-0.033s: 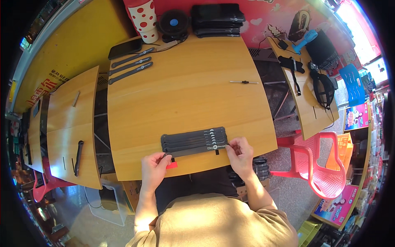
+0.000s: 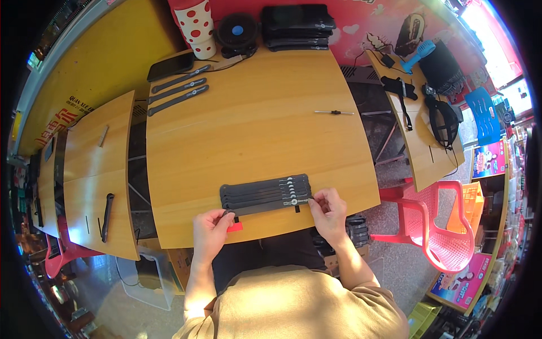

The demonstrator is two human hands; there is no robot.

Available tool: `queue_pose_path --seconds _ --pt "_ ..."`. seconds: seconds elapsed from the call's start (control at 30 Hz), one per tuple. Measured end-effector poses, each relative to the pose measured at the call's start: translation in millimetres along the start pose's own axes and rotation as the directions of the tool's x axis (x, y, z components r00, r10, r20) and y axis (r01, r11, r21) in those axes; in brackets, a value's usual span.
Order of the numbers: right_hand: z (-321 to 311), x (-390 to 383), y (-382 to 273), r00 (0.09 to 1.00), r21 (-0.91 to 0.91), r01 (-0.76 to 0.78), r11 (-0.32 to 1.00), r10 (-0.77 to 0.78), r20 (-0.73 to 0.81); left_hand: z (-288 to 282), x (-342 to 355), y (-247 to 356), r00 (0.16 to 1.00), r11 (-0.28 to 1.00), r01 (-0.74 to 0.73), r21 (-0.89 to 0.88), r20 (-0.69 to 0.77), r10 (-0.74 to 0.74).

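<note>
Several flat black strips (image 2: 262, 191) with rounded ends and pale printed marks lie overlapped in a row near the table's front edge. My left hand (image 2: 209, 231) pinches the left end of the nearest black strip between thumb and fingers. At its other end, my right hand (image 2: 329, 212) is closed in a pinch on the same strip. A small red tab (image 2: 235, 227) shows beside my left fingers. Two short black tabs (image 2: 297, 209) stick out below the row, one towards each end. The fingertips partly hide the strip's ends.
Three similar strips (image 2: 178, 96) lie at the table's far left, near a black phone-like slab (image 2: 170, 66). Along the back stand a red-dotted tumbler (image 2: 196, 31), a round black fan (image 2: 237, 33) and stacked black pouches (image 2: 296, 25). A thin rod (image 2: 335, 112) lies at right. A pink chair (image 2: 432, 226) stands beyond.
</note>
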State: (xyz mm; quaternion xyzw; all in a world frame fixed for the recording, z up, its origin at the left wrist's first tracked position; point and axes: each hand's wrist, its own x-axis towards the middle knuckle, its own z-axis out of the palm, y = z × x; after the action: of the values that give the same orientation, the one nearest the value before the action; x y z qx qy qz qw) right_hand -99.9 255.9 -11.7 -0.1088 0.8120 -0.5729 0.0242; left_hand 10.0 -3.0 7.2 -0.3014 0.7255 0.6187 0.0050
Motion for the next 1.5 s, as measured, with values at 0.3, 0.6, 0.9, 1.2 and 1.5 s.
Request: queue_pose_path --seconds 0.3,0.6,0.9,1.2,1.5 --pt "0.6 4.8 -2.6 0.999 -0.074 0.042 0.996 -0.043 -0.013 1.5 2.8 4.7 1.000 1.000 -0.002 0.029 0.006 0.002" --pt "-1.7 8.0 0.6 0.998 -0.065 0.059 0.996 -0.058 0.022 2.0 2.7 6.2 1.000 0.996 -0.017 0.092 -0.005 0.017" --pt "3.0 8.7 -1.5 0.999 -0.112 0.050 0.992 -0.052 -0.011 1.8 3.5 0.7 1.000 0.998 -0.014 0.064 -0.018 0.015" --pt "4.6 9.6 -4.7 0.998 -0.221 0.054 0.974 -0.060 -0.018 3.5 3.3 4.6 1.000 0.997 0.000 0.081 -0.016 0.001" --pt "5.5 10.8 -7.7 0.999 -0.248 0.036 0.968 -0.042 -0.015 3.3 2.5 5.9 1.000 0.996 0.003 0.089 -0.015 -0.002"
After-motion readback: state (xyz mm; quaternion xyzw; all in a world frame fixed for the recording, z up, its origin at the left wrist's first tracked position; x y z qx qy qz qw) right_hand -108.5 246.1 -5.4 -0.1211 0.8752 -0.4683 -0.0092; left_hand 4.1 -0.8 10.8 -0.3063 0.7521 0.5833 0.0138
